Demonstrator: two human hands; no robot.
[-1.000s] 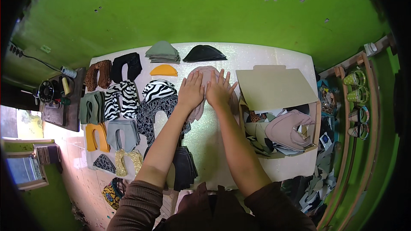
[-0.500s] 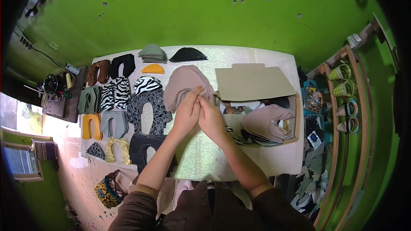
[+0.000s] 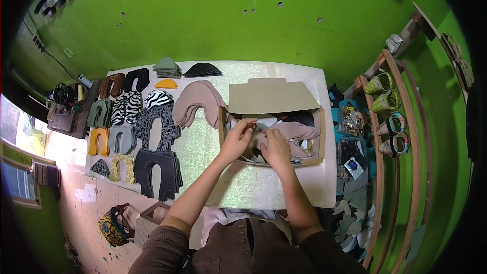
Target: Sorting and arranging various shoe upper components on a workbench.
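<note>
Both my hands are over the open cardboard box point(image 3: 322, 139) on the right part of the table. My left hand point(image 3: 237, 141) reaches past the box's left side, its fingers stretched and slightly bent. Beside it, my right hand point(image 3: 276, 148) is over the box's near part, with fingers bent and apart. Blurred cut pieces lie between and under the hands; neither hand shows a clear grip on one. Inside the box, dusty-pink pieces point(image 3: 300, 133) lie over mixed scraps. A stack of dusty-pink U-shaped pieces point(image 3: 199, 102) rests on the table left of the box.
To the left stand rows of U-shaped stacks, including black point(image 3: 158, 172), grey point(image 3: 122, 139) and orange point(image 3: 99, 142). Curved grey point(image 3: 166, 68) and black point(image 3: 203, 69) piles lie at the back. A wooden rack point(image 3: 373, 172) with shoes and bins of scraps stand right of the table.
My hands have moved from together over the dusty-pink stack to apart inside the box. The stack now shows uncovered. The view has shifted to the right.
</note>
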